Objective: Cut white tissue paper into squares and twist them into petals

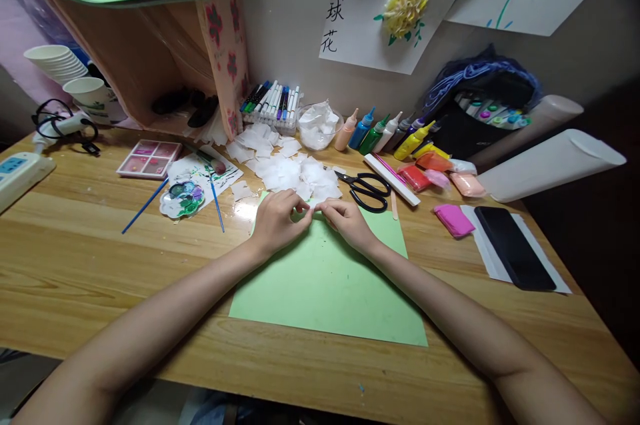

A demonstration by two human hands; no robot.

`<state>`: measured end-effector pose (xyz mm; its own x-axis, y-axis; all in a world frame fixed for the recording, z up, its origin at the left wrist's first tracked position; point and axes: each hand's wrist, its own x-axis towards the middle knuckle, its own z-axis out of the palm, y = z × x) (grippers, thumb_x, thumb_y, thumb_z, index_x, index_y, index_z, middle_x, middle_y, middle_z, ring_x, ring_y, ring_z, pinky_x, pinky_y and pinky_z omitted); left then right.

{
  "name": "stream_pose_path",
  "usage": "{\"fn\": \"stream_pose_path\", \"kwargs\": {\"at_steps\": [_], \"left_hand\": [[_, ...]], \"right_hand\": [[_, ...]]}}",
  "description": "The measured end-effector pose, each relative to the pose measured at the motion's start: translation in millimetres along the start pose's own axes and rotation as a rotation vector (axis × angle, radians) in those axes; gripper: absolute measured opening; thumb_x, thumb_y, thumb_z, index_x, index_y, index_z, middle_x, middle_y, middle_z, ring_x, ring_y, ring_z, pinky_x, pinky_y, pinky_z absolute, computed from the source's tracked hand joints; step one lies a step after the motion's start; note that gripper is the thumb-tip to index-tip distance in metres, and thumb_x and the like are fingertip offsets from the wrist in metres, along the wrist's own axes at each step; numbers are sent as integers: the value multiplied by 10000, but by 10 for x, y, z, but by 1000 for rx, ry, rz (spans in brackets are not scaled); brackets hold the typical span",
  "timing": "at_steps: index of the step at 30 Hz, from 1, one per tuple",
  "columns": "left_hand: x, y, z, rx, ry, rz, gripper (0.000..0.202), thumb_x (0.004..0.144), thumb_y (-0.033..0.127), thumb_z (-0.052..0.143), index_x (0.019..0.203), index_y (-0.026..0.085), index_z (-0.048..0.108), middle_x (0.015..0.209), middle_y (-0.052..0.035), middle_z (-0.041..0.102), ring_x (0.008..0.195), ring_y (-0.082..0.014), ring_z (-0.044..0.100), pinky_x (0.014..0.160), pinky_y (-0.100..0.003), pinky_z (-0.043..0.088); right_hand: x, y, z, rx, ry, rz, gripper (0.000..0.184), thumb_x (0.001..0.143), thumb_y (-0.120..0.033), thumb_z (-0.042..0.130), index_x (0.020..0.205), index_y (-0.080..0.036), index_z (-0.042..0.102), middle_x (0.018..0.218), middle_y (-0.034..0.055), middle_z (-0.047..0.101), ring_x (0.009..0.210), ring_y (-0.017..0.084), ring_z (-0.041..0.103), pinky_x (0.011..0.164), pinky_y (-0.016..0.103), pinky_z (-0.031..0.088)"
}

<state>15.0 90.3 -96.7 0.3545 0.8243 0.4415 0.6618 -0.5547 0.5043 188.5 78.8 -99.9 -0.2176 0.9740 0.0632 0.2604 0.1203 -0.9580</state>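
Observation:
My left hand [281,219] and my right hand [345,221] meet over the far part of a green sheet of paper [330,285]. Thumb and fingers of each are pinched together, their tips nearly touching. Whatever lies between the fingertips is too small to make out. Just beyond them, torn pieces of white tissue paper [295,173] are spread in a loose pile. Black-handled scissors [367,190] rest to the right of my right hand, by the sheet's far edge.
A paint palette [183,200] and blue paintbrushes [145,205] lie to the left. Behind the tissue stand a bowl of white tissue [319,126], markers [274,101] and paint bottles [371,135]. Clay packets [414,178] and a phone [515,248] are at the right.

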Motion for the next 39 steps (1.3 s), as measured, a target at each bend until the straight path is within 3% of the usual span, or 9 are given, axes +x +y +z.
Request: {"fn": "stream_pose_path", "kwargs": {"at_steps": [5,18,26,33,39], "left_hand": [[0,-13,2,-52,0,-30,142,758,239,608,638,174,567,605,18,540,586,-116,478,597,-255,322],[8,-46,6,-183,-5,-41,172,757,232,626,607,162,577,564,32,516,548,-95,449,550,-229,327],[0,-38,13,-138,-14,-13,113,766,259,623,706,166,647,616,12,571,569,-101,477,565,-235,346],[-3,-19,22,-70,9,-13,128,715,218,632,607,162,593,581,22,555,553,-99,475,564,-241,334],[-7,-35,33,-106,19,-15,152,720,209,621,579,163,585,552,30,536,529,-92,460,563,-241,332]], "right_hand": [[-1,-5,6,-53,-25,-16,238,825,-332,550,778,-157,704,702,15,597,665,128,504,628,255,376],[-5,27,9,-65,0,0,217,784,-317,591,815,-143,716,722,40,640,646,133,515,601,262,383],[6,67,12,33,20,56,257,781,-358,590,813,-133,710,732,39,647,661,134,528,615,261,387],[-9,35,16,-4,-9,78,280,784,-369,584,818,-125,715,662,23,589,611,118,465,570,252,343],[-10,46,22,-29,12,72,257,740,-374,628,796,-138,713,540,-44,383,535,91,331,515,245,259]]}}
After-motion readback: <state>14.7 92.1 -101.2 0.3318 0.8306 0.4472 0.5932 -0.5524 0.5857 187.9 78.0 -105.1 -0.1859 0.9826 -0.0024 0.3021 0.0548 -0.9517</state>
